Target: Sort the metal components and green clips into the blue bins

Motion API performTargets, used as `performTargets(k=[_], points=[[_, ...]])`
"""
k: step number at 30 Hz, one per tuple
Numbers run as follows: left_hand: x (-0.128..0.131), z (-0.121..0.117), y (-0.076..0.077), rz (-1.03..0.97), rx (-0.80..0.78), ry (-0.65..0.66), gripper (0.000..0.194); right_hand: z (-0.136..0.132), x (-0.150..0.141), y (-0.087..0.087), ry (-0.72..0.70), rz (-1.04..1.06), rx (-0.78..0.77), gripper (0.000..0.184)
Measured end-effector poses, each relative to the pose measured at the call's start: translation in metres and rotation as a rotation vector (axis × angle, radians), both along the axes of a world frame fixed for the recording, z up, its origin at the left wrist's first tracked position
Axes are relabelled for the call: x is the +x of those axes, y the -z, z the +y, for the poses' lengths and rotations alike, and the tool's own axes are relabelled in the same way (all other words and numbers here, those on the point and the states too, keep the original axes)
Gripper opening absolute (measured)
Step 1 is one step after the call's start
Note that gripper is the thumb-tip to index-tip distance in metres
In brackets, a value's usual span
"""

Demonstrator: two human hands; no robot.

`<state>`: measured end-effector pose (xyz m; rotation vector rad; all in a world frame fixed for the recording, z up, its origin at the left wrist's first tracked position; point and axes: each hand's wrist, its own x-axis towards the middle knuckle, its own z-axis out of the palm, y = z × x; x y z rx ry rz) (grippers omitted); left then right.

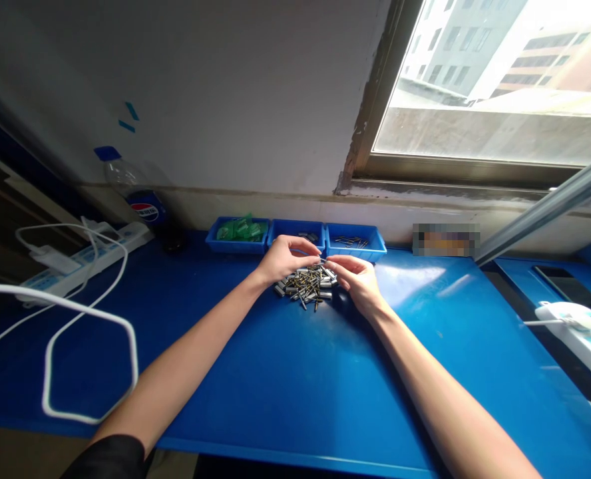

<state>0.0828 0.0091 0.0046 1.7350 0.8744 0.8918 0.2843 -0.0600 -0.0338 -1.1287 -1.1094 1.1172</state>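
Note:
A heap of small metal pins and sleeves (306,285) lies on the blue table (285,386), in front of three blue trays. My left hand (283,258) hovers over the heap's left side with thumb and fingers pinched together. My right hand (358,278) rests at the heap's right side, fingers also pinched. Both pinches meet above the heap around a tiny metal piece (322,261) too small to name surely.
The left blue tray (236,243) holds green parts, the middle tray (298,234) and right tray (356,247) hold small metal parts. A cola bottle (138,193), a power strip (83,259) with white cables (90,352) lie left. Another power strip (582,329) sits right, under a window.

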Motion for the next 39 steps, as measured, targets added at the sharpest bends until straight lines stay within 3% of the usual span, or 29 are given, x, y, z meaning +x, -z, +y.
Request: performTargets(k=[5, 8, 13, 22, 28, 34, 39], points=[[-0.021, 0.007, -0.015, 0.559, 0.338, -0.052, 0.018, 0.004, 0.002, 0.001, 0.154, 0.102, 0.077, 0.038], [-0.032, 0.007, -0.026, 0.887, 0.395, -0.052, 0.027, 0.004, 0.007, 0.000, 0.169, 0.076, 0.130, 0.051], [-0.027, 0.002, -0.025, 1.063, 0.468, -0.052, 0.036, 0.004, 0.013, 0.003, 0.149, 0.025, 0.132, 0.052], [-0.011, -0.002, -0.009, 1.013, 0.504, -0.017, 0.034, 0.004, 0.012, 0.007, 0.114, 0.071, 0.127, 0.047], [-0.011, -0.001, -0.003, 0.965, 0.520, -0.100, 0.031, 0.005, 0.012, 0.007, 0.112, 0.062, 0.116, 0.044], [-0.016, 0.000, -0.009, 0.894, 0.571, -0.105, 0.028, 0.006, 0.012, 0.009, 0.103, 0.074, 0.127, 0.039], [-0.022, 0.007, -0.014, 0.698, 0.622, -0.080, 0.026, 0.005, 0.012, 0.009, 0.091, 0.031, 0.136, 0.036]])
